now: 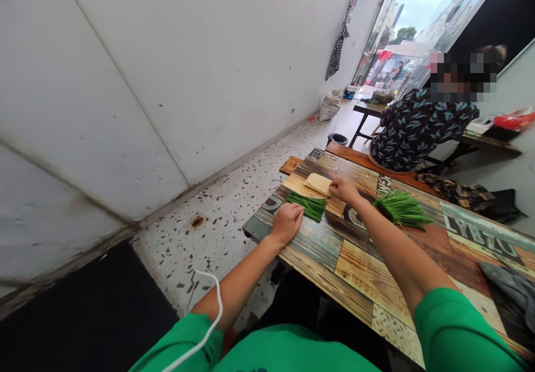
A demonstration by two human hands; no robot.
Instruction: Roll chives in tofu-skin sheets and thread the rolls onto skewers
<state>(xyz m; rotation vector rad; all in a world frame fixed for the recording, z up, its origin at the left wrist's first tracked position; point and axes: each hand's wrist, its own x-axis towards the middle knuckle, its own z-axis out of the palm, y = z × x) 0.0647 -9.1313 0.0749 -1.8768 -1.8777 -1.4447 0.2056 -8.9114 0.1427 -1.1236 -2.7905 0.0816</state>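
Observation:
My left hand (287, 221) rests on the near edge of the table with its fingers curled closed, right beside a small bundle of green chive-like stalks (311, 206). Nothing shows in its fingers. Farther out, my right hand (343, 189) has its fingers pinched together at the right corner of a stack of pale yellow sheets (317, 184), which look like tofu skin. Its fingertips are partly hidden. A larger pile of the green stalks (401, 209) lies right of my right forearm, and thin wooden skewers (366, 183) lie behind it.
The patchwork wooden table (355, 266) has a grey cloth (512, 291) at its right. Beyond it, a person in a dark patterned shirt (422, 129) sits on a wooden bench (355, 154). A black bin (337, 139) and a white sack (330, 106) stand near the white wall (188, 71).

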